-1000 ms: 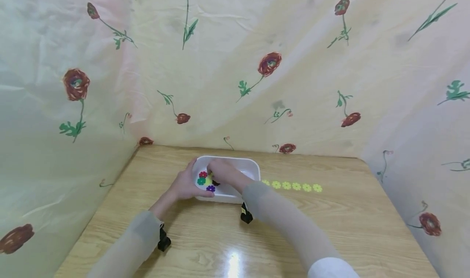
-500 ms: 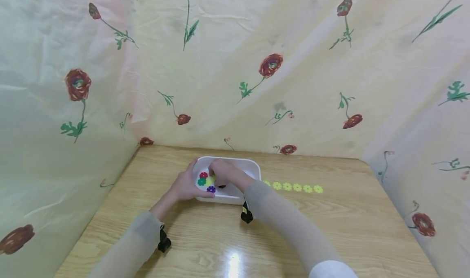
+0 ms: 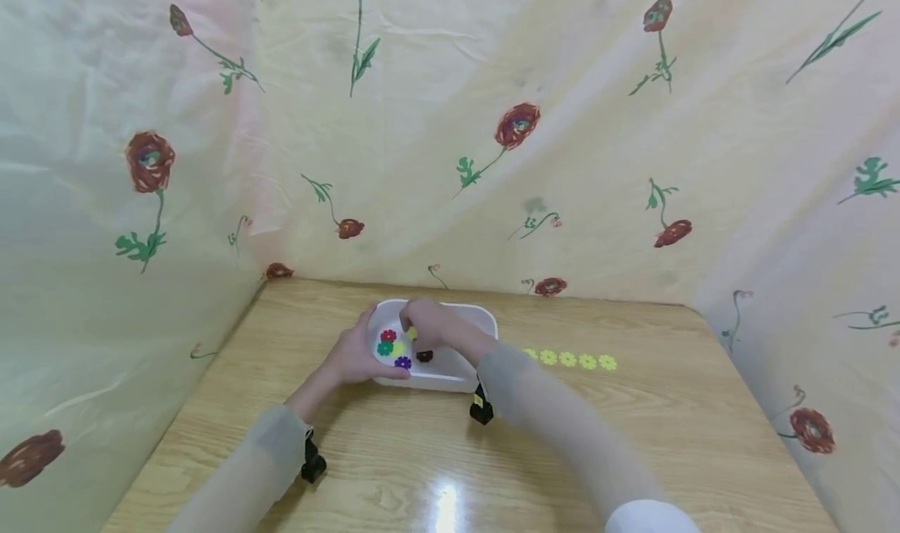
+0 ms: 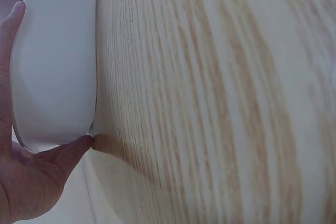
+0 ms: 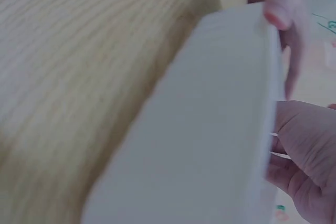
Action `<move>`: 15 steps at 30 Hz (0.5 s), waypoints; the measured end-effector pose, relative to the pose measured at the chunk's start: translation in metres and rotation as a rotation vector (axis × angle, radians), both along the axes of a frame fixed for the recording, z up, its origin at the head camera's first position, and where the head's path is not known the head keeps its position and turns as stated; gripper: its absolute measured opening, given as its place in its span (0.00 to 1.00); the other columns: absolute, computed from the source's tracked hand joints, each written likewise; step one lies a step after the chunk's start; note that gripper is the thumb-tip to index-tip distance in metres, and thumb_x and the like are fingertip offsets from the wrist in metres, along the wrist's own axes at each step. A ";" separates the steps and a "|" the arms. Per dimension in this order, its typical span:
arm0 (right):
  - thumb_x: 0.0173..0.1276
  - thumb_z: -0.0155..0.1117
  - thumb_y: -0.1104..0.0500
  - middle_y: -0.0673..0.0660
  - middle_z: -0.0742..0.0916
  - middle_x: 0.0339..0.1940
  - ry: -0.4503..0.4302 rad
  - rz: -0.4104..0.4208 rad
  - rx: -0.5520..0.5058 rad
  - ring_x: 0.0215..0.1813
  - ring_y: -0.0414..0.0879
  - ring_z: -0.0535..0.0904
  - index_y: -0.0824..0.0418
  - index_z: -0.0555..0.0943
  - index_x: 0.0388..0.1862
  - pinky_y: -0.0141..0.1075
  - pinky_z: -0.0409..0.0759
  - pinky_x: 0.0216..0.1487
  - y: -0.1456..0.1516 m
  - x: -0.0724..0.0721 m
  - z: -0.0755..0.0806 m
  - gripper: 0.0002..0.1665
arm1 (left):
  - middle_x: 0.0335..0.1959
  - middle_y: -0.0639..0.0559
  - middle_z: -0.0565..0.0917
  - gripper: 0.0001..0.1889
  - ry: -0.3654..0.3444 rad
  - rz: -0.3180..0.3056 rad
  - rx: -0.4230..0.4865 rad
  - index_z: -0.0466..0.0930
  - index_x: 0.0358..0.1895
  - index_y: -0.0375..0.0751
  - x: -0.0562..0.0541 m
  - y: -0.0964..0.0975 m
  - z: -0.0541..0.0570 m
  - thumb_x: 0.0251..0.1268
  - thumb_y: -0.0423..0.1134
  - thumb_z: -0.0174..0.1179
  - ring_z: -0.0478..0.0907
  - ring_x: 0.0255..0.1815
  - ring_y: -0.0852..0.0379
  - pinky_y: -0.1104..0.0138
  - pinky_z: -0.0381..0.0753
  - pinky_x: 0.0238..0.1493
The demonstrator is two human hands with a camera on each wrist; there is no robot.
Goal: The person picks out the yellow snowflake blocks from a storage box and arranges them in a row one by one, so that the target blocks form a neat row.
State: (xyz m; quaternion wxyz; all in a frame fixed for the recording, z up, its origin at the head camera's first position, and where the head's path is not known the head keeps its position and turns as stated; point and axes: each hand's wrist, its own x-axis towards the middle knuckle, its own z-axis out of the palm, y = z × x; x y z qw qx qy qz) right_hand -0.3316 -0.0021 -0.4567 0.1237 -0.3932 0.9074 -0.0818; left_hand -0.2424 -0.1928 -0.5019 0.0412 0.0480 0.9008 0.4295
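My left hand (image 3: pixel 351 356) grips the left end of a white plastic tray (image 3: pixel 446 380), thumb along the near side and fingers round the end. In the left wrist view the tray's side wall (image 4: pixel 55 56) stands against the palm and fingers. Inside the tray lie small flower-shaped plastic pieces: a red flower (image 3: pixel 388 335), a green flower (image 3: pixel 385 348), a purple flower (image 3: pixel 402 363) and a dark flower (image 3: pixel 424 356). Over them, my right hand (image 3: pixel 432 324) pinches a yellow flower (image 3: pixel 412 333) at its fingertips. In the right wrist view the tray wall hides those fingertips.
Right of the tray, a straight row of yellow flowers (image 3: pixel 568 359) lies on the wooden table (image 3: pixel 633 423); my right sleeve covers its left end. A flower-patterned cloth (image 3: pixel 422 166) hangs behind the table and at both sides. A black wrist device (image 3: pixel 481 408) hangs beneath the right sleeve.
My right hand has moved slightly up and right from the pieces, with a yellow flower now showing at its fingertips. The dark flower is uncovered. The left hand stays on the tray.
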 end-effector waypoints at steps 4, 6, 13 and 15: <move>0.63 0.76 0.63 0.55 0.90 0.52 0.000 0.019 -0.022 0.57 0.49 0.85 0.61 0.87 0.52 0.41 0.85 0.64 0.010 -0.005 0.013 0.17 | 0.75 0.38 0.73 0.75 0.001 0.005 -0.015 0.42 0.88 0.44 -0.001 0.001 0.001 0.42 0.61 0.86 0.76 0.68 0.41 0.43 0.81 0.70; 0.64 0.76 0.64 0.57 0.90 0.53 0.003 0.023 -0.030 0.58 0.51 0.86 0.62 0.87 0.53 0.43 0.85 0.65 0.016 -0.006 0.018 0.18 | 0.76 0.37 0.71 0.75 -0.002 0.009 -0.020 0.42 0.88 0.44 0.000 0.001 0.002 0.43 0.61 0.86 0.75 0.70 0.40 0.41 0.79 0.72; 0.63 0.77 0.65 0.61 0.90 0.53 0.053 -0.038 -0.055 0.55 0.53 0.86 0.65 0.87 0.54 0.43 0.87 0.60 0.039 -0.009 0.030 0.20 | 0.78 0.37 0.70 0.74 -0.017 0.023 -0.024 0.42 0.88 0.46 0.000 0.003 0.002 0.43 0.61 0.86 0.74 0.71 0.40 0.39 0.76 0.74; 0.62 0.76 0.65 0.62 0.90 0.53 0.059 -0.068 -0.062 0.53 0.53 0.86 0.66 0.87 0.54 0.43 0.88 0.58 0.046 -0.009 0.034 0.20 | 0.77 0.38 0.71 0.74 -0.020 0.022 -0.026 0.42 0.88 0.46 0.000 0.003 0.001 0.42 0.61 0.86 0.75 0.69 0.41 0.40 0.76 0.74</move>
